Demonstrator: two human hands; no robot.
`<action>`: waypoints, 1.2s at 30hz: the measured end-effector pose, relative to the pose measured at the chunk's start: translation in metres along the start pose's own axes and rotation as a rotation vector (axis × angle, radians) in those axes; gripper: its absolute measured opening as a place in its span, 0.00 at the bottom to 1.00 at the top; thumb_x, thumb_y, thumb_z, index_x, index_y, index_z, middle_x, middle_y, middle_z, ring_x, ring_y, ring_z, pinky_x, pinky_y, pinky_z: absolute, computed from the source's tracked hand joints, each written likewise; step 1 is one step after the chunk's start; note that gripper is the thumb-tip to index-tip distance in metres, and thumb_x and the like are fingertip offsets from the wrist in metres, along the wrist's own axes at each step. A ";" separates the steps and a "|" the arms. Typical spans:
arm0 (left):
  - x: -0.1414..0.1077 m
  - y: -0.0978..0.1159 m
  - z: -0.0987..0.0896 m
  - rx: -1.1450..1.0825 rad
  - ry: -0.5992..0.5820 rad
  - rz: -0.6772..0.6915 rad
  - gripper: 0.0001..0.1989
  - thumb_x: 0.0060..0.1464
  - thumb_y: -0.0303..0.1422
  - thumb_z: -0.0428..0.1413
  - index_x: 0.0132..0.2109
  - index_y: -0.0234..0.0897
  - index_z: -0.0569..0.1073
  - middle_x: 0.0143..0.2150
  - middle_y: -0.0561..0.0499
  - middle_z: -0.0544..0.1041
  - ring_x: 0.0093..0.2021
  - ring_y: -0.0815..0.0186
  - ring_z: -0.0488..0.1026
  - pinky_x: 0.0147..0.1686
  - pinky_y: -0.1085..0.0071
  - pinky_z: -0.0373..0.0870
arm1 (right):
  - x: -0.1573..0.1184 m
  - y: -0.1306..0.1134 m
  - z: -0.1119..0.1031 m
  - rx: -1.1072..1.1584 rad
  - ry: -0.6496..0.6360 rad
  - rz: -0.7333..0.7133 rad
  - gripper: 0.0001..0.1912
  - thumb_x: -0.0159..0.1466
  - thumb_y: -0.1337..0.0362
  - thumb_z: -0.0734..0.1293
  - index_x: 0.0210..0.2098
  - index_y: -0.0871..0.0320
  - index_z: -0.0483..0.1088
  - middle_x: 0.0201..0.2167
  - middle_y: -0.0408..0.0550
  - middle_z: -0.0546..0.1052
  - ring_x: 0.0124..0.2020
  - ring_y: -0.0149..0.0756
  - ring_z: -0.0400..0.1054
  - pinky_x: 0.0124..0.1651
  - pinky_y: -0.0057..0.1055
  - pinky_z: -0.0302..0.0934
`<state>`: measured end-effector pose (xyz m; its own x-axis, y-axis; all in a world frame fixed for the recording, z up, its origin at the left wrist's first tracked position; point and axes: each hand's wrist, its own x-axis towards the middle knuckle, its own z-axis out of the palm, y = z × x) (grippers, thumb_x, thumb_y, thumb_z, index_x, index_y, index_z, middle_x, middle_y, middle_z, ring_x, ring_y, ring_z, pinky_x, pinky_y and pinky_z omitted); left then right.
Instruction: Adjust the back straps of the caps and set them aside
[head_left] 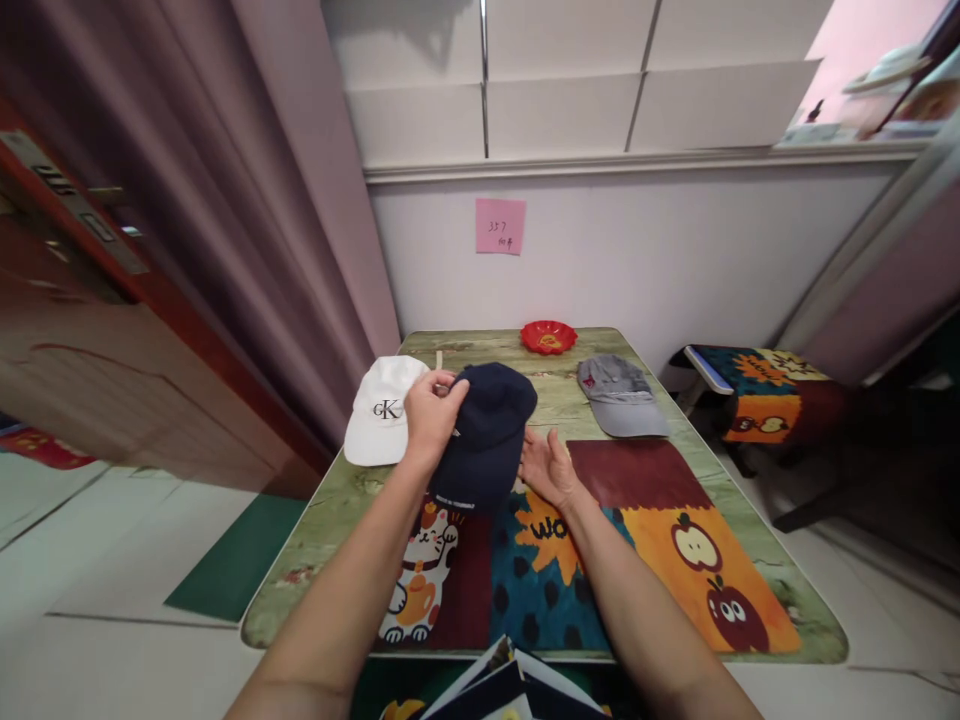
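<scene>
A navy baseball cap (487,430) is held above the table, its brim pointing down toward me with small white lettering along the edge. My left hand (433,405) pinches the cap's left side between thumb and fingers. At the cap's right edge is my right hand (549,466), palm turned up and thumb apart; its fingertips are partly hidden by the cap, and whether they touch it I cannot tell. A white cap (379,425) with black "CK" letters lies just left of my left hand. A grey cap (621,395) rests farther right, brim toward me.
A red scalloped plate (548,338) stands at the table's (330,570) far edge. A colourful printed mat (637,520) covers part of the near side. A small bench (765,390) stands to the right, a purple curtain (300,180) and a wooden door (150,380) to the left.
</scene>
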<state>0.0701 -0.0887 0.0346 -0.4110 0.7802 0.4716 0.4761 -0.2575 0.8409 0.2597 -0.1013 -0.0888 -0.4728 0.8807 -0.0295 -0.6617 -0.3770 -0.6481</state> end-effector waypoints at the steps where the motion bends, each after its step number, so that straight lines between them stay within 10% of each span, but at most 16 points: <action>1: -0.011 -0.004 0.011 -0.038 -0.038 -0.047 0.09 0.45 0.37 0.62 0.29 0.37 0.73 0.36 0.48 0.78 0.33 0.65 0.73 0.36 0.70 0.70 | -0.002 0.000 0.001 0.007 0.011 0.004 0.34 0.58 0.35 0.63 0.50 0.55 0.73 0.50 0.53 0.78 0.59 0.47 0.67 0.60 0.47 0.63; 6: -0.045 -0.022 0.042 -0.253 -0.209 -0.271 0.15 0.43 0.41 0.65 0.34 0.36 0.75 0.28 0.50 0.76 0.28 0.65 0.73 0.30 0.71 0.69 | -0.005 -0.001 -0.006 0.056 0.037 0.058 0.27 0.64 0.44 0.61 0.52 0.56 0.74 0.52 0.51 0.78 0.60 0.48 0.67 0.64 0.49 0.58; 12: -0.057 -0.059 0.033 -0.334 -0.083 -0.499 0.18 0.47 0.46 0.64 0.35 0.34 0.76 0.32 0.46 0.79 0.35 0.61 0.77 0.37 0.69 0.72 | -0.001 -0.016 -0.021 0.244 -0.025 0.026 0.32 0.68 0.43 0.52 0.58 0.57 0.69 0.59 0.51 0.73 0.64 0.46 0.62 0.69 0.52 0.47; 18: -0.081 -0.078 0.033 -0.938 -0.613 -1.081 0.26 0.60 0.51 0.50 0.49 0.32 0.77 0.38 0.40 0.83 0.42 0.52 0.80 0.48 0.56 0.73 | -0.003 -0.017 -0.028 0.240 0.019 0.012 0.34 0.68 0.41 0.49 0.58 0.55 0.70 0.57 0.50 0.75 0.62 0.46 0.64 0.69 0.55 0.44; 23: -0.093 -0.076 0.036 -1.461 -0.793 -0.946 0.37 0.62 0.56 0.39 0.65 0.35 0.66 0.58 0.38 0.75 0.61 0.46 0.69 0.64 0.46 0.55 | -0.006 -0.012 -0.027 0.227 -0.001 0.102 0.33 0.68 0.43 0.51 0.55 0.58 0.72 0.53 0.53 0.77 0.61 0.47 0.66 0.68 0.55 0.46; 36: -0.088 -0.095 0.032 -1.569 -0.535 -0.799 0.36 0.60 0.56 0.40 0.63 0.38 0.69 0.63 0.39 0.70 0.67 0.45 0.60 0.65 0.43 0.50 | 0.000 -0.004 -0.037 0.231 0.038 -0.099 0.32 0.65 0.43 0.53 0.55 0.57 0.71 0.53 0.54 0.77 0.61 0.48 0.66 0.67 0.55 0.49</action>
<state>0.0864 -0.1146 -0.0950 0.2633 0.9645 0.0211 -0.8915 0.2348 0.3875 0.2840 -0.0895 -0.1139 -0.3799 0.9250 -0.0062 -0.8213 -0.3403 -0.4578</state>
